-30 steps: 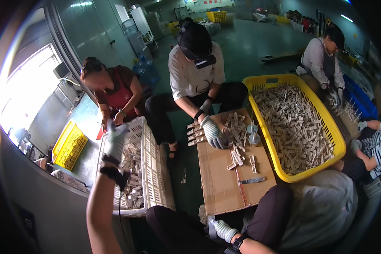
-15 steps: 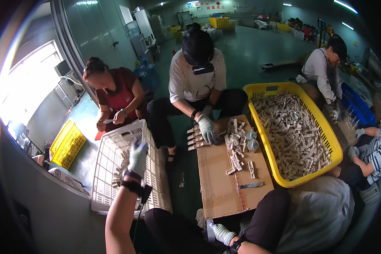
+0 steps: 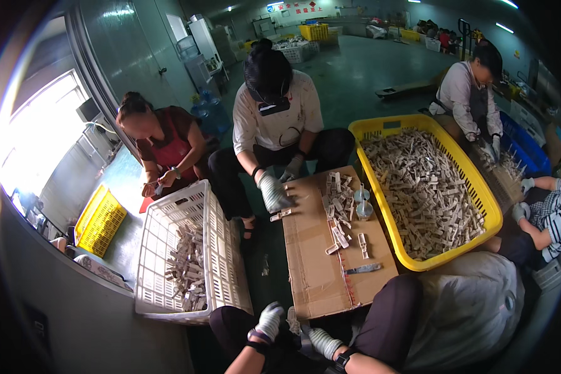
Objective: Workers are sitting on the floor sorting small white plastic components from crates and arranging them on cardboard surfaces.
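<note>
My left hand (image 3: 270,321), in a striped white glove, is over my lap by the white basket's near right corner. Its fingers look loosely curled, and nothing shows in them. My gloved right hand (image 3: 323,343) is low beside the near left corner of the cardboard-topped table (image 3: 315,274); its fingertips are partly hidden. Pale clip-like pieces (image 3: 190,268) lie heaped in the white basket (image 3: 227,268). On the table are a pile of similar pieces (image 3: 340,202), a knife-like flat blade (image 3: 363,268) and a small clear bottle (image 3: 364,209).
Across the table a co-worker's gloved hand (image 3: 274,193) is beside one piece (image 3: 280,215). A yellow basket (image 3: 421,265) full of pieces stands to the right, behind a white sack (image 3: 474,311). Other people sit at left and right. Another yellow basket (image 3: 100,221) stands far left.
My left hand has moved from over the white basket back to my lap, uncovering the heap. Fewer pieces show at the table's left edge, by the co-worker's hand. My right hand has barely moved.
</note>
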### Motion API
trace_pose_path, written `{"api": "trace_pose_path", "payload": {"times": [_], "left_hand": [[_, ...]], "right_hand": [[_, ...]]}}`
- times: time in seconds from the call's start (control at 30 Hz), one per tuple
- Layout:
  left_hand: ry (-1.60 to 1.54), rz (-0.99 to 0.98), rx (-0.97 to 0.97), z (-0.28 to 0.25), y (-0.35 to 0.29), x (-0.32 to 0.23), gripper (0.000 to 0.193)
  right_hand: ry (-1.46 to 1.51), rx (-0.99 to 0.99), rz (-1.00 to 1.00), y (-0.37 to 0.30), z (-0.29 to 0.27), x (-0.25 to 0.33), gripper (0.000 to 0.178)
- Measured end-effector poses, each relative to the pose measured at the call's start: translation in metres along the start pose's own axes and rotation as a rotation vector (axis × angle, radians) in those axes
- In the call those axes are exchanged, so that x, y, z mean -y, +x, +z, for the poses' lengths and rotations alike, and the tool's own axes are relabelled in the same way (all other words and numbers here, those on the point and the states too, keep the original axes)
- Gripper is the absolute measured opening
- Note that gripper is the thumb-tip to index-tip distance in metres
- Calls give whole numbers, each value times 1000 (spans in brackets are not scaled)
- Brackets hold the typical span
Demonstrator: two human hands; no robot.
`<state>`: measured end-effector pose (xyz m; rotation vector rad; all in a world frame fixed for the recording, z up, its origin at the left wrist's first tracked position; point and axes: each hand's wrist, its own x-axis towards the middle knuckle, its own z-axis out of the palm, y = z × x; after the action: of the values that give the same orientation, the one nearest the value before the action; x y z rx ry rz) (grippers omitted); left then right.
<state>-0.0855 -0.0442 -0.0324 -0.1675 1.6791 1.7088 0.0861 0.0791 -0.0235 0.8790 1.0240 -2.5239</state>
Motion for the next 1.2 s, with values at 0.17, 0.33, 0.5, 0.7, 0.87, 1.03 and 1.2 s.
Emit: {"api": "trace_pose_path", "payload": {"times": [0.17,0.33,0.5,0.7,0.87,1.03,1.2], "left_hand": [[70,-147,-121,2,-12,38,43],[78,-65,-109,8,-21,42,51],[-58,-124,-108,41,-29,47,43],[-194,-313,7,52,-26,50,46],[-185,-185,29,46,-37,41,24],[485,266,-332,5,-14,58,32],[-44,756,-62,37,-39,-252,82]], "right_hand": [[-652,-252,-221,0,-7,-4,63],[-803,-300,-85,-3,-7,0,63],[-770,-284,-185,1,-17,-6,66],[-729,-276,-224,-5,-7,11,60],[-706,-300,-52,2,1,4,59],[-632,-97,-229,22,-19,-33,36],[-689,-164,-190,-10,-4,5,35]]}}
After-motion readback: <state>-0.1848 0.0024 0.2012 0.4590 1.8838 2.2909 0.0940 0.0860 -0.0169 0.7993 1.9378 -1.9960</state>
